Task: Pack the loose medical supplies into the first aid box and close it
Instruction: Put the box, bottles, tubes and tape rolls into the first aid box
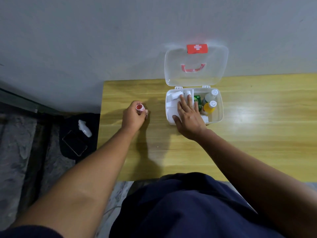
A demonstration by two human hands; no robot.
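Pressing flat, the right hand (187, 114) lay with its fingers (189, 100) spread and released over the white tray in the left half of the first aid box (220, 107), gripping nothing. Just beyond the fingertips sat white gauze rolls (175, 96); just right of them stood a green packet (197, 99) and two bottles (210, 104). The lid (196, 66) stood open against the wall. Well apart to the left, the left hand (134, 115) was clenched around a small red-and-white roll (139, 107) above the wooden table (257, 126). To do this step well, the person should probably hold the packed items level, withdraw the right palm, then seat the roll in whatever gap remains before lowering the lid.
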